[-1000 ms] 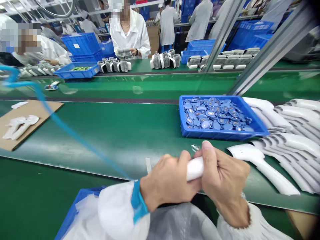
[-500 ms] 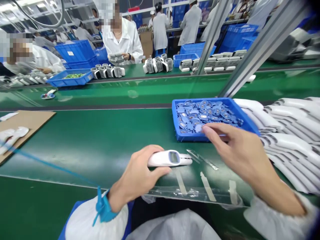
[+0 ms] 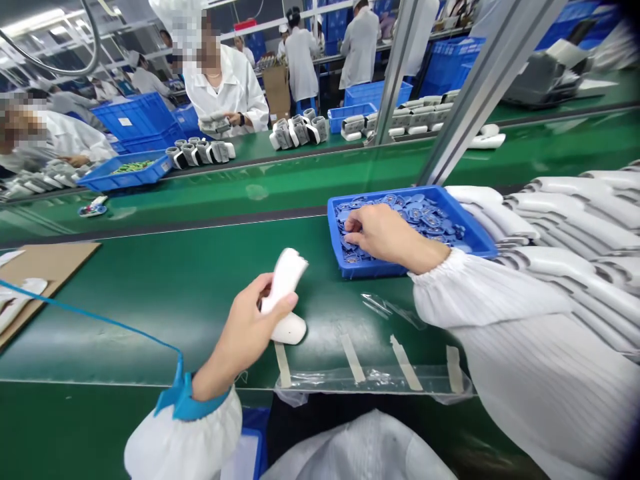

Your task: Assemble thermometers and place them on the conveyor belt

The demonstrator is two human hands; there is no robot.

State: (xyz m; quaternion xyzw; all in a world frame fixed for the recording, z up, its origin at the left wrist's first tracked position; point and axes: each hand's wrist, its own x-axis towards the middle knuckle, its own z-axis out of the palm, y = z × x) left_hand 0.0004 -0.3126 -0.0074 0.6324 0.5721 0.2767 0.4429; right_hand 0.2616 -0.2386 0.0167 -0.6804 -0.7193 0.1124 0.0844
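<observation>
My left hand [image 3: 245, 330] is shut on a white handheld thermometer body [image 3: 285, 293], which stands tilted with its rounded end near the green belt [image 3: 150, 320]. My right hand [image 3: 380, 233] reaches into a blue plastic tray [image 3: 370, 269], its fingertips down among many small blue round parts [image 3: 420, 213]. Whether those fingers pinch a part is hidden. A clear plastic film [image 3: 370, 380] is taped along the belt's near edge, below and between my hands.
Rows of white thermometer shells [image 3: 565, 267] lie stacked right of the tray. A cardboard sheet [image 3: 40, 267] lies at the left, and a blue cord [image 3: 100, 325] runs from my left wrist. Beyond metal uprights [image 3: 480, 93], co-workers in white coats [image 3: 220, 87] handle devices on a second belt.
My right hand has moved from the tray's near rim into the tray. My left hand has turned the white body from lying flat to nearly upright. The view has swung slightly left.
</observation>
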